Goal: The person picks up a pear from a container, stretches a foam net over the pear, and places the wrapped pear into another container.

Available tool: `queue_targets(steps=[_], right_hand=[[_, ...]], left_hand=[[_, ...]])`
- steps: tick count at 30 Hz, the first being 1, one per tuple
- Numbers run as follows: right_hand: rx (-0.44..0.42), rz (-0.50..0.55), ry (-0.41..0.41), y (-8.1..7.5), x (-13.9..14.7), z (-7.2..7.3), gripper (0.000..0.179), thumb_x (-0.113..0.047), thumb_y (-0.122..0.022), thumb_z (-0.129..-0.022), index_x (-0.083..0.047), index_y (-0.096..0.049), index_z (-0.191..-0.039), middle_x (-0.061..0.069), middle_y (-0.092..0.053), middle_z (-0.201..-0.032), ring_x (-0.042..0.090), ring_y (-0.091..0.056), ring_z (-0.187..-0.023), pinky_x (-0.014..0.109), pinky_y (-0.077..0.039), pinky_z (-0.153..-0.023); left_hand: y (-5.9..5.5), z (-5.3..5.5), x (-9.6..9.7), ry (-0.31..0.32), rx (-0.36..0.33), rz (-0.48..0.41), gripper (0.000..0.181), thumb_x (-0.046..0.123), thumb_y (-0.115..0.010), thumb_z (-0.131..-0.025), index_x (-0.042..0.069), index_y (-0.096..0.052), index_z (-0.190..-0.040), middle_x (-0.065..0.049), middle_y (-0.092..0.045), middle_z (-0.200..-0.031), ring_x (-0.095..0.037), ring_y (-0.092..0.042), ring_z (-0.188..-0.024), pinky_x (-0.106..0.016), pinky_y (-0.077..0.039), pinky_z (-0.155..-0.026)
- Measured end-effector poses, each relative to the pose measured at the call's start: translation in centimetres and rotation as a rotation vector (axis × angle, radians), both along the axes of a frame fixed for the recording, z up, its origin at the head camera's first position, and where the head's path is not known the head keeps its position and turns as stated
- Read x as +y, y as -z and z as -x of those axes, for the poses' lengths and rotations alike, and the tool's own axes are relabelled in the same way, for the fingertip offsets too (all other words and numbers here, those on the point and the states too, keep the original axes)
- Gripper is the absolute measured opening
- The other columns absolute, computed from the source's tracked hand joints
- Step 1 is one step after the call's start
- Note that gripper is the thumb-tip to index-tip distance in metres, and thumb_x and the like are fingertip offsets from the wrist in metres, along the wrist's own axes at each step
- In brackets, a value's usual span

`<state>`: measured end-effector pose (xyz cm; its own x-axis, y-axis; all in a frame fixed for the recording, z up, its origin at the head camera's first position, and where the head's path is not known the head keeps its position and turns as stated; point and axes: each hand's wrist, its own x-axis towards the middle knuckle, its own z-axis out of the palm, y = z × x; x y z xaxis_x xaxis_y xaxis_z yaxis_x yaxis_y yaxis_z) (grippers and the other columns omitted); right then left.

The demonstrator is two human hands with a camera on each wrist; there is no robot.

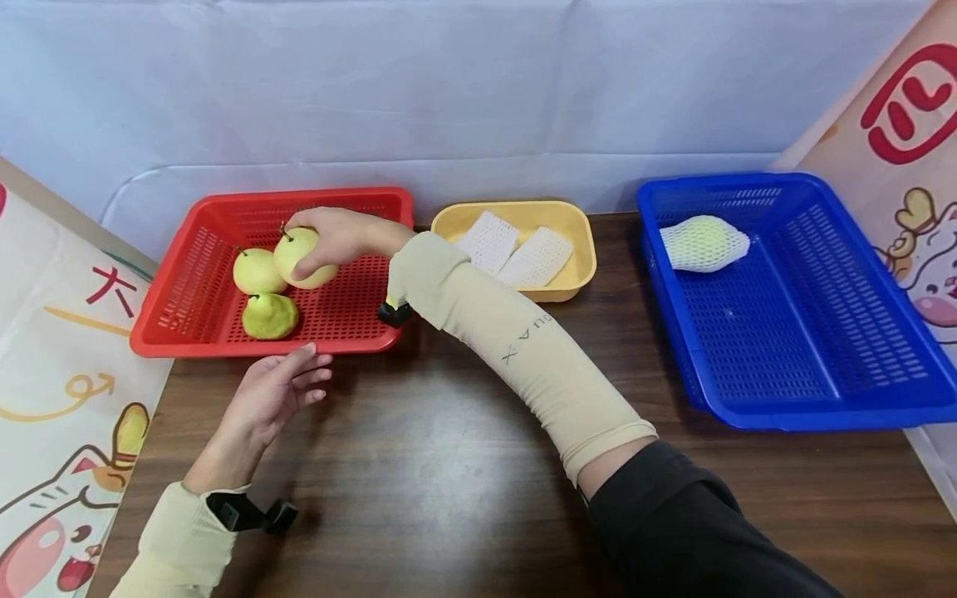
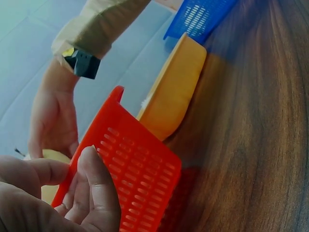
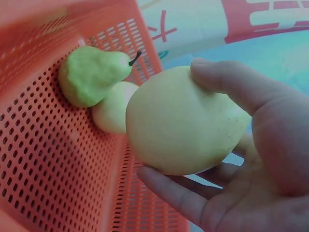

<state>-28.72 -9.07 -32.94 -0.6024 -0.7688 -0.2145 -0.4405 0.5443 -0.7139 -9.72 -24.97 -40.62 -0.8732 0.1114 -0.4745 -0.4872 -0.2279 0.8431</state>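
My right hand (image 1: 332,241) grips a plump yellow pear (image 3: 178,123), thumb on one side and fingers beneath, above the red basket (image 1: 359,342). Another yellow pear (image 1: 257,272) and a lumpy green pear (image 1: 270,316) lie in that basket, beside the held one. At the basket's front edge is my left hand (image 1: 272,394); it touches the rim, its fingers loosely bent and no fruit in it. In the left wrist view, the red wall (image 2: 137,179) stands close against those fingers, and the held pear is mostly hidden behind them.
A yellow tub (image 1: 586,257) in the middle holds white foam net sleeves (image 1: 537,256). To the right, a blue basket (image 1: 695,365) contains a pear in a foam net (image 1: 704,243). Everything stands on a brown wooden table (image 1: 449,465) before a pale cloth backdrop (image 1: 478,83).
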Motion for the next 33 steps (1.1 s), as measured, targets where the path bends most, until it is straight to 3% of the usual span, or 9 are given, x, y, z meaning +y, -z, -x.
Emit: queue_targets(steps=[19, 28, 33], right_hand=[[0.048, 0.055, 0.029, -3.2, 4.5, -3.4, 0.077, -0.040, -0.079, -0.087, -0.015, -0.046, -0.151, -0.002, -0.054, -0.139, 0.010, -0.051, -0.114, 0.018, -0.046, -0.088], [0.018, 0.112, 0.075, -3.3, 9.2, -5.6, 0.076, -0.040, -0.080, -0.086, -0.012, -0.044, -0.147, 0.002, -0.053, -0.139, 0.012, -0.053, -0.116, 0.023, -0.047, -0.093], [0.009, 0.146, 0.122, -2.8, 11.6, -6.8, 0.067, -0.038, -0.080, -0.085, -0.010, -0.048, -0.136, 0.005, -0.057, -0.131, 0.015, -0.056, -0.110, 0.026, -0.049, -0.091]], left_hand=[[0.3, 0.0, 0.0, -0.002, 0.026, -0.028, 0.035, 0.020, -0.055, -0.107, 0.014, -0.076, -0.080, 0.002, -0.076, -0.087, -0.008, -0.071, -0.078, -0.024, -0.060, -0.065], [0.2, -0.2, 0.0, 0.000, 0.047, 0.042, 0.030, 0.025, -0.058, -0.106, 0.015, -0.073, -0.081, 0.004, -0.075, -0.086, -0.009, -0.071, -0.081, -0.025, -0.060, -0.066], [0.4, -0.4, 0.3, 0.022, 0.058, 0.120, 0.027, 0.034, -0.057, -0.105, 0.014, -0.070, -0.092, 0.004, -0.073, -0.090, -0.010, -0.071, -0.084, -0.027, -0.060, -0.068]])
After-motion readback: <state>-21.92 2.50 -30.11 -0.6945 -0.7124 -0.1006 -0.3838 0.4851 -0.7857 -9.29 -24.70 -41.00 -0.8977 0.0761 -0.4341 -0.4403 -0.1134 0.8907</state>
